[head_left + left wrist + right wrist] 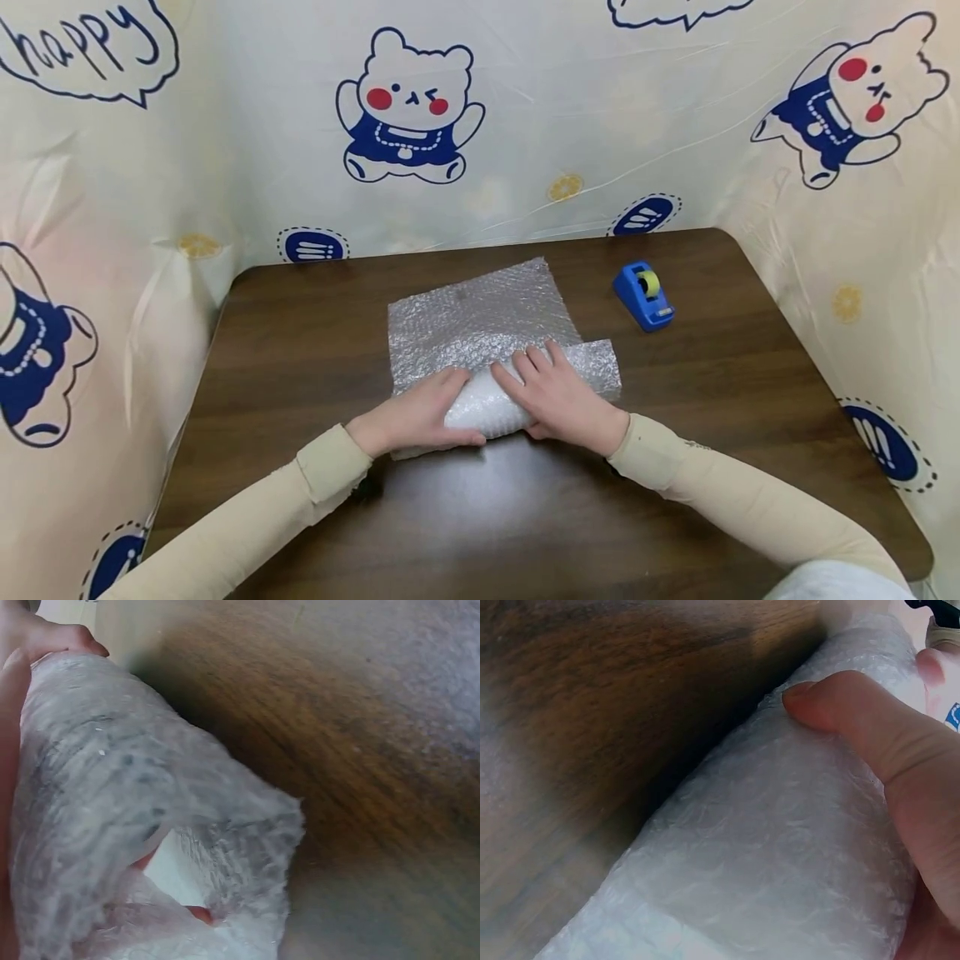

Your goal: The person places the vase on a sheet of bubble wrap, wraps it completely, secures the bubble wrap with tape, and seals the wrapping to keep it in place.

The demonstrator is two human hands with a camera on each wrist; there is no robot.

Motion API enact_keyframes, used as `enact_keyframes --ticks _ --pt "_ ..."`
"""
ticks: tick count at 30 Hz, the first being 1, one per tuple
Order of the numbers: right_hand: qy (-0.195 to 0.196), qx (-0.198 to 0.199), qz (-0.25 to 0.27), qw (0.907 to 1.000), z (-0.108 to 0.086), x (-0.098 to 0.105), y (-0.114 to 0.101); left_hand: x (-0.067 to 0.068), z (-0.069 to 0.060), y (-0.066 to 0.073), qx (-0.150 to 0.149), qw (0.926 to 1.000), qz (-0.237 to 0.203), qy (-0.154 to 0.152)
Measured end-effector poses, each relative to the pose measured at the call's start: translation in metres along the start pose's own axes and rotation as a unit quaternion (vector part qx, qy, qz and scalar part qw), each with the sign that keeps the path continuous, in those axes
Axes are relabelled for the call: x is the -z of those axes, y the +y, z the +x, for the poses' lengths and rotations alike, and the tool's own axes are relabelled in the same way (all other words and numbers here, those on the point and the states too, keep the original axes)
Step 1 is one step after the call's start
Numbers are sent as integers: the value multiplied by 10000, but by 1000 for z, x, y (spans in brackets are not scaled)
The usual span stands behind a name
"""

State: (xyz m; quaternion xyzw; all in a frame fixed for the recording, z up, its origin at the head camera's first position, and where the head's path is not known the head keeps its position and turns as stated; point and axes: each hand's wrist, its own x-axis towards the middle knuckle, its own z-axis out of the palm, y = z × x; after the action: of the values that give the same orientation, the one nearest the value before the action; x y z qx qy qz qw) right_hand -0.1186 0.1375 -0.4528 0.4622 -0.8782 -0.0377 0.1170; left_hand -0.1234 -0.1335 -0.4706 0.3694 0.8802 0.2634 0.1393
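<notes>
A white bundle [491,405] lies rolled in the near part of a sheet of clear bubble wrap [480,312] on the table. The left hand [420,412] grips the bundle's left end, thumb along the near side. Over its right part curl the fingers of the right hand [558,396], with a flap of wrap [600,367] sticking out beyond. In the left wrist view the wrap [105,772] forms an open-ended tube with something white [176,870] inside. The right wrist view has the right thumb [840,705] pressed on the wrap [765,840].
A blue tape dispenser [645,298] with a yellow roll stands at the back right of the dark wooden table [720,350]. Behind and beside the table hangs a pale curtain [540,108] printed with cartoon bears.
</notes>
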Motion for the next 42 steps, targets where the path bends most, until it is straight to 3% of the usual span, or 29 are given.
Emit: enact_keyframes --ticks 7,13,21,26,31,38,42 --pt "-279 -54 37 9996 -4 2 1 -1 2 2 160 9997 -39 -178" --pt "-279 -236 -44 9993 -7 4 -4 -3 2 4 399 9991 -77 -85" --pt "-211 -250 -28 9995 -9 3 -5 -3 0 7 716 9966 388 88" --pt "-244 -136 34 9996 -13 2 -2 -3 1 9 429 9931 1081 176" --pt "-297 4 217 9993 -16 2 3 -4 4 12 72 9918 1269 109" --pt "-421 146 281 9986 -13 3 11 -4 3 13 398 9880 1493 -15" --pt "-412 183 259 9986 -11 3 12 -4 3 9 275 9849 1700 167"
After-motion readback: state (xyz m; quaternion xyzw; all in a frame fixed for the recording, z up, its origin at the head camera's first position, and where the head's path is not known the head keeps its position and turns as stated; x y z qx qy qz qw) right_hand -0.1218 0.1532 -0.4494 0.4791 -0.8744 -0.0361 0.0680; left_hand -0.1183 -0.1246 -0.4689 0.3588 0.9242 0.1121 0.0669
